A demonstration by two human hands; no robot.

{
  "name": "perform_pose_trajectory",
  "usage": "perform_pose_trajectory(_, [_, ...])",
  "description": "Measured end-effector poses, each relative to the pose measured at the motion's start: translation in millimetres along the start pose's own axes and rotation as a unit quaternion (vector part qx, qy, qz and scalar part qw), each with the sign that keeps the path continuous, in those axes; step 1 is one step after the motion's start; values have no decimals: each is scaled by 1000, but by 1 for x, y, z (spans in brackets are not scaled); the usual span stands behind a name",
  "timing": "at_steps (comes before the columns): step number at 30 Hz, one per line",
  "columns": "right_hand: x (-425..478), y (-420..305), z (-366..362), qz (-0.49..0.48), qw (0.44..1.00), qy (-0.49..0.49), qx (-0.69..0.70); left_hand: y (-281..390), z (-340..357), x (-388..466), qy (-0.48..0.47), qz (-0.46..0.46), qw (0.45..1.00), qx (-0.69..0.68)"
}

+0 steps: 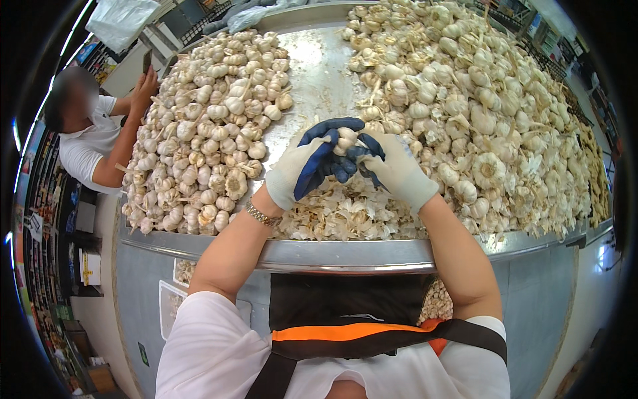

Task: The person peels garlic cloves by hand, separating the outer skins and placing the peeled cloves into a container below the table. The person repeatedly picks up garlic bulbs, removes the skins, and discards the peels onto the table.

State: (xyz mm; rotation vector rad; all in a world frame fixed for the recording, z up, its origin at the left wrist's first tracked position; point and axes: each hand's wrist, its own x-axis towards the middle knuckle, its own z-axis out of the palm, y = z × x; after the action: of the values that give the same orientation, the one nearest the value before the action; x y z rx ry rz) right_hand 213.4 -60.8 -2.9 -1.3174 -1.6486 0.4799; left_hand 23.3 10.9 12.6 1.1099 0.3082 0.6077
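Observation:
My left hand and my right hand both wear white knit gloves with blue coated palms and fingers. They meet around one garlic bulb above the metal table. The left hand's fingers wrap its left and lower side; the right fingertips touch its right side, and their exact hold is partly hidden. Below the hands lies a heap of loose garlic skins. To the left spreads a pile of cleaner garlic bulbs. A larger heap of garlic with papery skins and stems rises to the right.
The metal table's raised front edge runs under my forearms. A bare metal strip separates the two piles. A person stands at the left, holding a phone-like object. White containers holding garlic sit low at the left; a plastic bag hangs upper left.

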Motion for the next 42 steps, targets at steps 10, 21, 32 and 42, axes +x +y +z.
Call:
perform_pose_trajectory(10, [11, -3, -9, -26, 985, -151, -82, 13, -10, -2, 185, 83, 971, 128])
perform_pose_trajectory(21, [10, -9, -9, -33, 999, 5, -40, 18, -63, 2, 144, 77, 983, -81])
perform_pose_trajectory(32, [19, -5, -17, -55, 993, 5, -108, 10, -54, 1, 122, 78, 989, -5])
perform_pose_trajectory(42, [14, -39, -11, 148, 962, -67, 220, 3, -3, 0, 132, 67, 982, 116])
